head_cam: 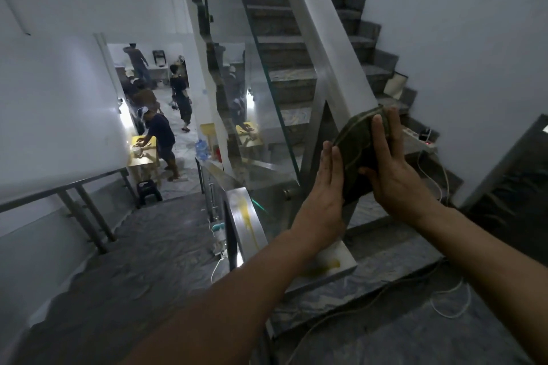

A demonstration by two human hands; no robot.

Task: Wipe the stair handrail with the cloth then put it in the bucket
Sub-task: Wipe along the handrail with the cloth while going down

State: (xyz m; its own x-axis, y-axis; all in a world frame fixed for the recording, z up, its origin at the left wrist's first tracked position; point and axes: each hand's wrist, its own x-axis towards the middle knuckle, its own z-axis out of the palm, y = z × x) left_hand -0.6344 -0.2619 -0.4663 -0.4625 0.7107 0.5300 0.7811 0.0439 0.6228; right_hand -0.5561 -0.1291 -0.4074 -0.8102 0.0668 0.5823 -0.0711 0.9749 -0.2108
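Note:
A dark green cloth (354, 154) with pale stripes is draped over the lower end of the steel stair handrail (323, 27), which rises to the upper left. My left hand (324, 187) presses flat against the cloth's left side, fingers straight and together. My right hand (394, 169) lies over the cloth's right side, fingers spread upward along it. The cloth is pinched between both hands around the rail. No bucket is in view.
A glass panel (267, 115) hangs under the rail. A lower steel rail (246, 222) carries yellow stains. White cables (444, 302) trail over the landing. Stairs drop at left, with several people and a yellow table (145, 154) below. A power strip (421, 139) rests on a step.

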